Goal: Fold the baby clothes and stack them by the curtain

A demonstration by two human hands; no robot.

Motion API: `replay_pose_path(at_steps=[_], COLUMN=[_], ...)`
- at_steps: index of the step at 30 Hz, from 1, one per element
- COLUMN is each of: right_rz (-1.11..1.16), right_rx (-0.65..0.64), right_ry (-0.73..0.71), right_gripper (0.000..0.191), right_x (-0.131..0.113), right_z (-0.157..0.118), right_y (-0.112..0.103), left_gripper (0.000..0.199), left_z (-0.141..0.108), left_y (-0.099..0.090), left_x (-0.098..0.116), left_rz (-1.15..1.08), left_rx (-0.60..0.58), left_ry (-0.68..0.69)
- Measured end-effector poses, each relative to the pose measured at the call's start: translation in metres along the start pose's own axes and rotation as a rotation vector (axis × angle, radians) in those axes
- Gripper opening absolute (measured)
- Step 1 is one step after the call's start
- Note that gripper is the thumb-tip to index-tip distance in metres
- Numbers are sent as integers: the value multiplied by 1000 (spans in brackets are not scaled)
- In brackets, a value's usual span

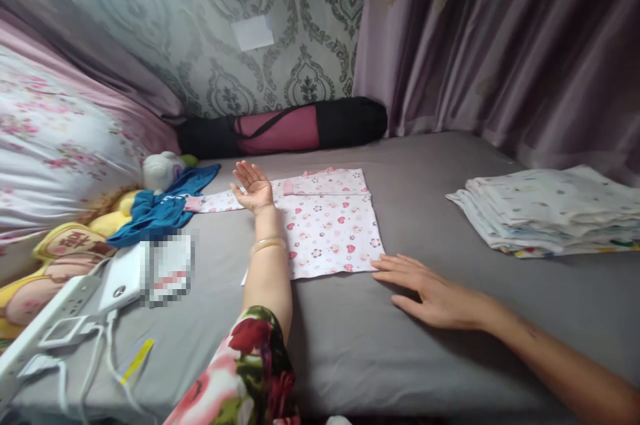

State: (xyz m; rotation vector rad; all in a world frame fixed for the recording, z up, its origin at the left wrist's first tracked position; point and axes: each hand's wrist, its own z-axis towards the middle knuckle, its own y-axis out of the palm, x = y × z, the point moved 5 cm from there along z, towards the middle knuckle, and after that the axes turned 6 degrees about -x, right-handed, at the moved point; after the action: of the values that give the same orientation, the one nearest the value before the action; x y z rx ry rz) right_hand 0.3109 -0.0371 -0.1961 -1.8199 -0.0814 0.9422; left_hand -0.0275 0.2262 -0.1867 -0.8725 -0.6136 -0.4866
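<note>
A small white top (330, 232) with pink hearts and flowers lies flat on the grey sheet. One sleeve is laid across its upper part, while the other sleeve (217, 202), with a pink cuff, stretches out to the left. My left hand (253, 188) is above the left part of the top, palm turned up, fingers spread and holding nothing. Its forearm hides part of the garment's left edge. At the top's lower right corner, my right hand (435, 292) rests with fingers stretched out, the fingertips touching the hem.
Folded cloths (555, 212) are stacked at the right. On the left are a blue garment (160, 208), a white power bank (123, 278), a power strip (55, 318) with cables, and plush toys (70, 245). A black and pink bag (285, 128) lies along the wall.
</note>
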Motion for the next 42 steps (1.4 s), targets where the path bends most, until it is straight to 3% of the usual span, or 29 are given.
replay_pose_path(at_steps=[3, 6, 8, 12, 15, 19, 22, 24, 26, 29, 31, 33, 35, 37, 40, 42], right_rz=[-55, -161, -187, -165, -171, -178, -185, -208, -222, -204, -171, -114, -70, -83, -160, -213], right_rx=[6, 102, 123, -27, -115, -140, -142, -111, -84, -143, -210, -253, -214, -77, 132, 193], right_ry=[34, 48, -48, -177, -196, -185, -195, -212, -239, -305, -355, -375, -309, -144, 167, 280], right_gripper=[34, 43, 43, 51, 52, 53, 48, 46, 49, 57, 59, 59, 59, 60, 61, 62], right_x=[-5, -22, -42, -73, -80, -79, -82, -89, -98, -112, -119, -117, -102, -73, -17, 11], right_z=[18, 56, 85, 123, 127, 122, 128, 140, 156, 177, 185, 192, 204, 221, 248, 265], right_y=[-15, -24, -15, 24, 44, 44, 35, 31, 34, 49, 56, 53, 37, 10, -28, -42], left_gripper=[58, 57, 57, 57, 56, 51, 48, 48, 48, 42, 37, 37, 41, 41, 32, 32], left_z=[-2, -4, -4, -4, -2, 6, 17, 26, 35, 40, 32, 20, 7, -2, -10, -13], left_y=[-13, -25, -32, -43, -51, -66, -87, -103, -111, -101, -86, -74, -63, -49, -16, 11], left_x=[7, 15, 19, 20, 16, 8, 2, -1, -4, -8, -13, -19, -23, -24, -15, -3], left_rz=[69, 75, 64, 34, -39, -132, -357, -639, -959, -1220, -1133, -938, -763, -605, -345, -158], left_rx=[69, 111, 126, 125, 156, 179, 164, 163, 88, -202, -390, -500, -567, -615, -679, -715], left_ry=[27, 48, 61, 49, 44, 5, 14, 69, 99, -65, -218, -274, -235, -163, -13, 123])
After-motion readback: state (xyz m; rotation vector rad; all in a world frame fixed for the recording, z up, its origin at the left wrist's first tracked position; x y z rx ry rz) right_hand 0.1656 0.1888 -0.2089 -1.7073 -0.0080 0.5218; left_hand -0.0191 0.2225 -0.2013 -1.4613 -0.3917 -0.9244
